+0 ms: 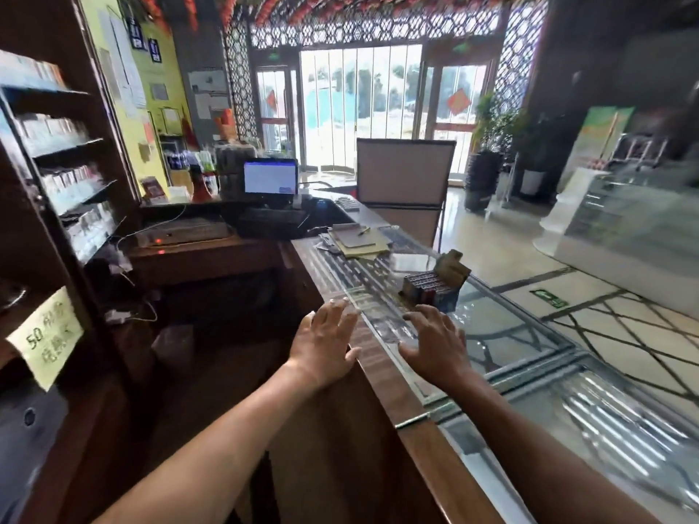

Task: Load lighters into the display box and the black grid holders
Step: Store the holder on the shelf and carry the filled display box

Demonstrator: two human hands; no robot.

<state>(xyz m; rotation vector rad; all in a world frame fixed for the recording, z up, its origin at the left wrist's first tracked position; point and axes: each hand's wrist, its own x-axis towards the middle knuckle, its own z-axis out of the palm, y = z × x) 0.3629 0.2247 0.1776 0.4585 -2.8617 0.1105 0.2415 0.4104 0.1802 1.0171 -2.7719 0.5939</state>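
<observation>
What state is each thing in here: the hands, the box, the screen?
Box: lid flap up, rows of lighters standing inside.
Left hand: open, fingers spread, holding nothing.
Right hand: open, empty, just short of the box.
Screen: on, lit.
Pen: lying on a stack of notebooks.

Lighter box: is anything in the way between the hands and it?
Nothing visible. The right hand is open just short of the display box, with only bare glass counter between them. The left hand is open too, over the counter's wooden edge.
</observation>
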